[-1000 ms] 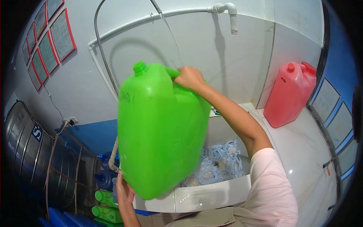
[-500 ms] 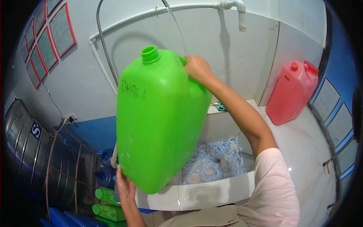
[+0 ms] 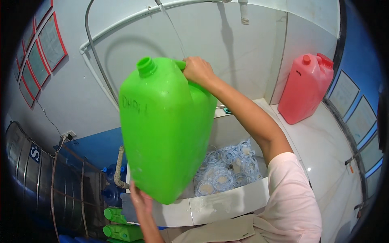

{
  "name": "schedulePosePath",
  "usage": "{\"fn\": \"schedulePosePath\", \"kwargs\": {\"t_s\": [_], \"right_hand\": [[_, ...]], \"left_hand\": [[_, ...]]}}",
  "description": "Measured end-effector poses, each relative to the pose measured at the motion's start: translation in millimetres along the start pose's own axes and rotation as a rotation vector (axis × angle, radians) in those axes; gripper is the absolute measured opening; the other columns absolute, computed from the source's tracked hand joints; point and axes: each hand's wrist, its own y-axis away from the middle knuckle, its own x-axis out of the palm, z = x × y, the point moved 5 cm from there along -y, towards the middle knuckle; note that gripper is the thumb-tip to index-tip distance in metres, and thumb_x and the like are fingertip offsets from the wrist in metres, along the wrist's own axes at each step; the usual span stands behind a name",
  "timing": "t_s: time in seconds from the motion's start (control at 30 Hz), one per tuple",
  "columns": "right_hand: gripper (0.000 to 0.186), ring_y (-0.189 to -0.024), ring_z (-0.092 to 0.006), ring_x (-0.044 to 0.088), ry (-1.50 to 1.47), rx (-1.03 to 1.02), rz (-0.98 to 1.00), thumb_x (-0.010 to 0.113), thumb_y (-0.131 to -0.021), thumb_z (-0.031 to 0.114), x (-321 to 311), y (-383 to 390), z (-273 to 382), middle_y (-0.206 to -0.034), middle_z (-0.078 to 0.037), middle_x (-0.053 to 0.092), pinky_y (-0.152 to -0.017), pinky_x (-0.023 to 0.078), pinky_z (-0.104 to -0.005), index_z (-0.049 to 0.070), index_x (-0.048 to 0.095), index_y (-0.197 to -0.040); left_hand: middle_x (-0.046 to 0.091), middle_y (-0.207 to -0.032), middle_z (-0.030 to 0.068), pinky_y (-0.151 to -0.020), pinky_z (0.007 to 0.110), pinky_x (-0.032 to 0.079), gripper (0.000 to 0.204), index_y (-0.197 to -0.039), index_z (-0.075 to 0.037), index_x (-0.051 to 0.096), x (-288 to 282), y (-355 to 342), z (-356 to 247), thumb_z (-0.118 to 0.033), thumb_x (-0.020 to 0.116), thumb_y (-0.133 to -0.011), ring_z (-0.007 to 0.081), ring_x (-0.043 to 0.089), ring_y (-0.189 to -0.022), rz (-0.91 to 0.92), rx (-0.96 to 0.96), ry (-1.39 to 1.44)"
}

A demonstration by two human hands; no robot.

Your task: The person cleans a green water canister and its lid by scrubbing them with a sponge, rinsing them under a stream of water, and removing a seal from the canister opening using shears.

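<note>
A big green plastic jerrycan (image 3: 168, 133) is held up over a tiled basin (image 3: 231, 200), slightly tilted. Its uncapped neck points up at the upper left, and dark handwriting marks its side. My right hand (image 3: 197, 69) is closed round the handle at the top. Low on the can's left side, my left hand (image 3: 141, 198) supports it near the base; its fingers are partly hidden behind the can. Behind the right hand, a thin stream of water falls from a hose end (image 3: 158, 2). In the basin lies a heap of clear plastic pieces with round rings (image 3: 223, 178).
A red jerrycan (image 3: 304, 91) stands on the tiled ledge at the right. Teal-handled scissors (image 3: 227, 110) lie on the basin's back edge. At lower left are a metal tank (image 3: 44, 182), blue water bottles (image 3: 111, 194) and green jerrycans (image 3: 123, 232). A pipe (image 3: 118, 170) rises beside the basin.
My view has tilted a little. In the picture, the jerrycan's neck and my right hand have shifted left and slightly down, while its base has moved slightly right. Both hands keep their hold.
</note>
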Motion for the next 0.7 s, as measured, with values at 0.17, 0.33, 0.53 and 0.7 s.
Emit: {"fn": "schedulePosePath", "kwargs": {"t_s": [0.17,0.33,0.53,0.7], "right_hand": [[0.037,-0.074,-0.0387,0.06,0.174,0.02,0.255,0.064,-0.066,0.036,38,26,-19,-0.077,-0.023,0.062,-0.066,0.047,-0.0458,0.0,0.064,-0.074],[0.036,-0.073,-0.039,0.06,0.033,0.038,0.125,0.063,-0.066,0.034,11,15,11,-0.075,-0.023,0.062,-0.065,0.047,-0.0453,-0.001,0.064,-0.073],[0.035,-0.076,-0.0381,0.06,0.167,0.021,0.267,0.063,-0.068,0.034,38,15,-14,-0.079,-0.022,0.063,-0.067,0.048,-0.0446,0.0,0.065,-0.076],[0.034,-0.074,-0.0403,0.059,0.116,0.004,0.251,0.061,-0.068,0.033,24,23,13,-0.077,-0.024,0.062,-0.067,0.047,-0.0453,-0.001,0.064,-0.074]], "left_hand": [[0.053,-0.114,0.0145,-0.088,0.037,0.044,0.054,-0.118,-0.001,0.046,-37,22,56,-0.044,0.046,-0.086,0.0249,0.052,-0.102,-0.039,-0.329,0.268],[0.053,-0.114,0.0144,-0.086,0.037,0.044,0.052,-0.117,-0.001,0.047,4,35,-37,-0.042,0.047,-0.085,0.0253,0.052,-0.102,0.004,-0.031,0.092],[0.055,-0.11,0.0124,-0.083,0.036,0.046,0.046,-0.115,-0.003,0.048,-24,24,56,-0.039,0.046,-0.087,0.025,0.055,-0.097,-0.085,-0.239,0.183],[0.057,-0.106,0.008,-0.079,0.035,0.048,0.038,-0.11,-0.005,0.051,7,54,-19,-0.035,0.047,-0.087,0.0212,0.057,-0.092,-0.013,-0.099,0.069]]}}
